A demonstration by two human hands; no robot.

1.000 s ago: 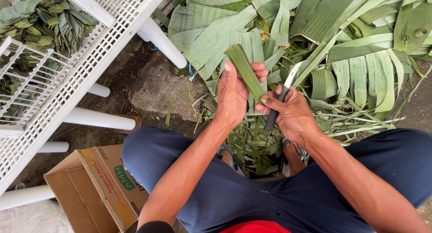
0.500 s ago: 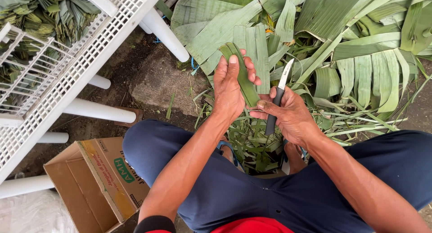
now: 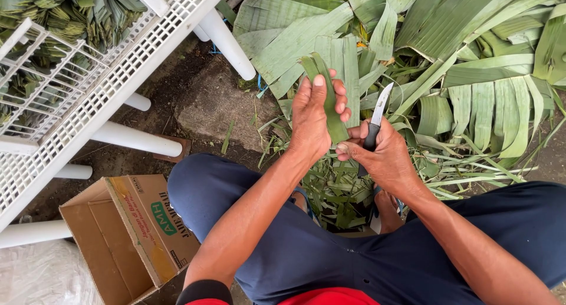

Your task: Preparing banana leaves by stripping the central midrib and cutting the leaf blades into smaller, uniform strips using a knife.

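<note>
Leaf strip (image 3: 330,107) being gripped by left hand (image 3: 315,119), pointing 12 o'clock; right hand (image 3: 383,157) clamping knife (image 3: 376,119), touching strip's lower end.

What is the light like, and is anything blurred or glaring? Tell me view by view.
Head view: soft, even daylight with no hard shadows; left hand, folded leaf strip and right hand with the knife are sharp; the knife blade catches a mild sheen; the white rack is bright but not blown out; edges bend slightly.
</note>
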